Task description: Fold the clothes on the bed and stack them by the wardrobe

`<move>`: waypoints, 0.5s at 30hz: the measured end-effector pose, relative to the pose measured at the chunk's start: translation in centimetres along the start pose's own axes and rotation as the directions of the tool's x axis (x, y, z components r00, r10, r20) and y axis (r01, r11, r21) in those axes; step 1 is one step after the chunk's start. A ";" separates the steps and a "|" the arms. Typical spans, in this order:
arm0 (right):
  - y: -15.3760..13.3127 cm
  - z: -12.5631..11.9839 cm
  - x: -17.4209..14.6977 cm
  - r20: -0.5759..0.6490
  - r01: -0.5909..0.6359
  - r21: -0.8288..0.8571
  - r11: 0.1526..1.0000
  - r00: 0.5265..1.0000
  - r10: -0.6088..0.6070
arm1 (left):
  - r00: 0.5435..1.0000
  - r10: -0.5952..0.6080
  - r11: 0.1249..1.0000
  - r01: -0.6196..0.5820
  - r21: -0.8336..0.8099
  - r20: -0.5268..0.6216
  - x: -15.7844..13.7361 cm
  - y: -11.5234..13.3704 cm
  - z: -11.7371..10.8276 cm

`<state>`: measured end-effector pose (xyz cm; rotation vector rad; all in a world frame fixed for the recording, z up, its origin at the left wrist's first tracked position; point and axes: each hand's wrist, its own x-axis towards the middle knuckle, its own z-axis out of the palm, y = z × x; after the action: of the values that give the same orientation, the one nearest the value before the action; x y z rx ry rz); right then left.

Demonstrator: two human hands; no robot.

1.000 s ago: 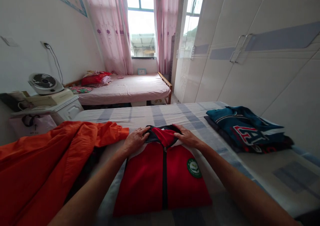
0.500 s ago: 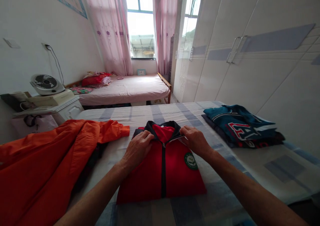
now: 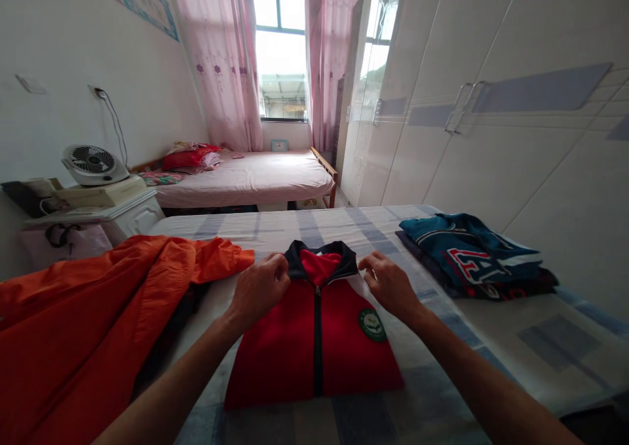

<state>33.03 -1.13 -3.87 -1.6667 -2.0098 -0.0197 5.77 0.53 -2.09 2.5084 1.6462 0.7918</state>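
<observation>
A folded red jacket [image 3: 289, 340] lies front up on the checked bed sheet, its dark collar [image 3: 295, 258] spread around a red lining. A black zip runs down its middle, and a round green badge [image 3: 372, 325] is on its right side as I see it. My left hand [image 3: 260, 284] is closed at the jacket's left shoulder, beside the collar. At the opposite shoulder, my right hand [image 3: 388, 284] pinches the white edge with bent fingers. Both hands partly hide the cloth at their fingertips.
An orange jacket [image 3: 103, 314] spreads across the bed's left side, over dark cloth. Folded clothes, with a teal top [image 3: 472, 242] uppermost, lie to the right. Beyond are a pink-sheeted bed [image 3: 255, 173], a white wardrobe [image 3: 491, 163] and a small fan [image 3: 93, 163].
Both hands have shifted slightly outward from the collar to the shoulders, and their fingers are more curled. The collar now looks more upright and evenly spread.
</observation>
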 end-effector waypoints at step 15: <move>-0.8 2.9 -1.4 -0.056 0.181 0.344 0.921 0.983 -0.173 | 0.960 0.049 0.962 0.030 -0.273 0.276 8.4 6.0 5.7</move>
<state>31.29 -1.64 -6.71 -1.2553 -2.0017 0.2384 15.94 6.55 -1.95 2.3091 1.3327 0.5841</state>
